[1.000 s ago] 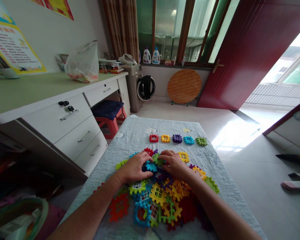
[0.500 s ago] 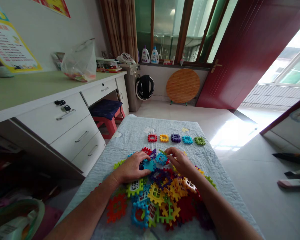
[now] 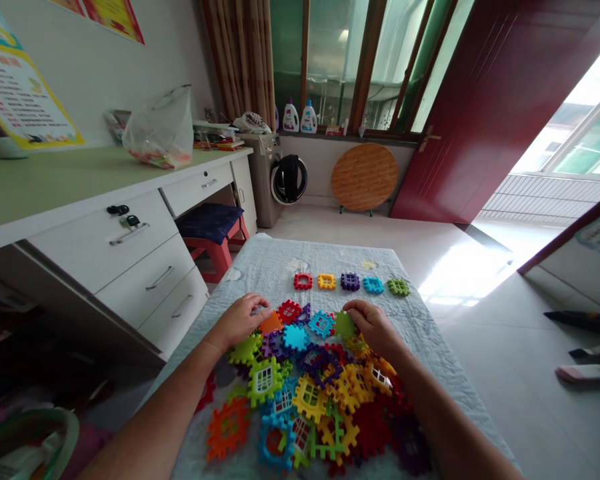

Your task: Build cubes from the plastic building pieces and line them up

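Note:
My left hand is at the left edge of a pile of plastic interlocking building blocks. Its fingers are curled, with thumb and fingertips at the edge of an orange building block. My right hand pinches a green building block by its upper right edge, over the pile's far side. Between the hands lie a solid light-blue block, a blue block with a lattice and a red block. Yellow blocks are nearer me.
Beyond the pile runs a spaced row of square pieces: red, yellow, purple, blue and green. A pale quilted cloth covers the table. A white desk stands at left.
My left hand has moved left off the light-blue block, uncovering it and the orange block. The green block in my right hand has turned from edge-on to show its flat face.

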The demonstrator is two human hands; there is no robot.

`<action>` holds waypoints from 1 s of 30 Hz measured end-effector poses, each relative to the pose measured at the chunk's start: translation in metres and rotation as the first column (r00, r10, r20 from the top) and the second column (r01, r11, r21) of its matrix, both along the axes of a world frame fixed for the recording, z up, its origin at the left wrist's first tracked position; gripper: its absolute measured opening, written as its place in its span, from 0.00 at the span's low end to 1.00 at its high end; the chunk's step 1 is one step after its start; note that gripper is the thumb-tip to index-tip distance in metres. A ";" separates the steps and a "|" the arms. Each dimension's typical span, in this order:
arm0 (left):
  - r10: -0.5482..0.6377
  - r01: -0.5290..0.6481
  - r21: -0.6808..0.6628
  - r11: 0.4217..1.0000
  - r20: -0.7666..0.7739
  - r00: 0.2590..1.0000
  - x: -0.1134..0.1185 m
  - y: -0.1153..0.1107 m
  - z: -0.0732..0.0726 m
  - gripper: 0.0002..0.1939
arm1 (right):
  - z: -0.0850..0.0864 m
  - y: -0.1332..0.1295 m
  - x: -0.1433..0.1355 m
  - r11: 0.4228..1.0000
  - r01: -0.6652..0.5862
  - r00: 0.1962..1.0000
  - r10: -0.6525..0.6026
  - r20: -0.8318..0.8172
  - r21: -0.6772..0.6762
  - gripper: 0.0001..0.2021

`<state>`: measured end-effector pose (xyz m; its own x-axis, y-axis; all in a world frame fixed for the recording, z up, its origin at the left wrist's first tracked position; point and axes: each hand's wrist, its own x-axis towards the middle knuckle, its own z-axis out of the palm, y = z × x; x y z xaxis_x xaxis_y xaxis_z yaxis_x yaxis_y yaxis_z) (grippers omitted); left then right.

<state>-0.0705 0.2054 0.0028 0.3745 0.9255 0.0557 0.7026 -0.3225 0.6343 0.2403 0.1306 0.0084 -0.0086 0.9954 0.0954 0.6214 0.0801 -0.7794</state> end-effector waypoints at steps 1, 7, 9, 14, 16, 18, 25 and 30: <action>-0.006 0.006 -0.016 1.000 -0.013 1.000 -0.002 0.001 -0.001 0.19 | 0.001 -0.001 0.001 1.000 -0.024 1.000 0.024 0.014 -0.012 0.13; -0.050 0.047 -0.055 0.997 -0.064 0.997 -0.002 -0.002 0.004 0.17 | 0.006 -0.005 0.007 0.986 -0.059 0.962 0.013 0.273 0.159 0.12; -0.052 0.048 -0.063 0.997 -0.067 0.996 -0.001 -0.002 0.005 0.18 | 0.007 -0.005 0.013 0.981 -0.031 0.960 -0.025 0.278 0.193 0.12; -0.053 0.049 -0.073 0.996 -0.055 0.997 -0.002 -0.003 0.004 0.18 | 0.012 -0.003 0.030 0.980 0.055 0.966 -0.101 0.239 0.192 0.11; -0.054 0.050 -0.074 0.996 -0.053 0.997 -0.001 -0.003 0.004 0.18 | 0.012 -0.004 0.033 0.985 0.038 0.964 -0.081 0.254 0.170 0.12; -0.056 0.052 -0.080 0.995 -0.054 0.997 -0.001 -0.003 0.005 0.18 | 0.010 -0.005 0.030 0.988 -0.050 0.953 0.004 0.304 0.144 0.14; -0.076 0.072 -0.053 0.996 -0.073 0.994 0.002 -0.006 0.007 0.16 | 0.000 -0.010 0.011 0.968 -0.220 0.892 0.150 0.427 0.121 0.22; -0.080 0.077 -0.050 0.996 -0.067 0.995 0.003 -0.006 0.007 0.17 | 0.000 -0.008 0.018 0.970 -0.059 0.966 -0.004 0.258 0.236 0.24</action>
